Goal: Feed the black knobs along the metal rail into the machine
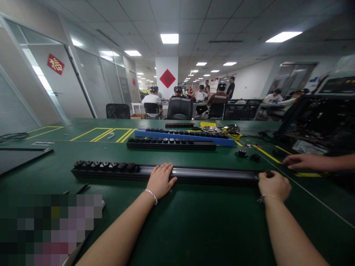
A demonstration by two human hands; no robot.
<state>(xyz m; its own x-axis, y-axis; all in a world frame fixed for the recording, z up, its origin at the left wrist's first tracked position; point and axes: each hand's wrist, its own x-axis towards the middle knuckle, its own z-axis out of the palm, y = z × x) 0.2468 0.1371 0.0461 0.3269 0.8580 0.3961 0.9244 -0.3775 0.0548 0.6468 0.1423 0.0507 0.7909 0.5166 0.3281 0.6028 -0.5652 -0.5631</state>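
A long black rail (210, 175) lies across the green table in front of me, with a row of small dark blocks (104, 166) seated along its left part. My left hand (162, 181) rests over the rail near its middle, fingers laid across the top. At the rail's right end, my right hand (274, 186) has its fingers closed round a small black part (267, 173), mostly covered by the fingers.
Behind the rail are a shorter black rail (172, 144), a blue rail (226, 141) and a metal dish (210, 129). Loose black parts (242, 153) lie at right. Another person's hand (301, 161) reaches in from the right edge.
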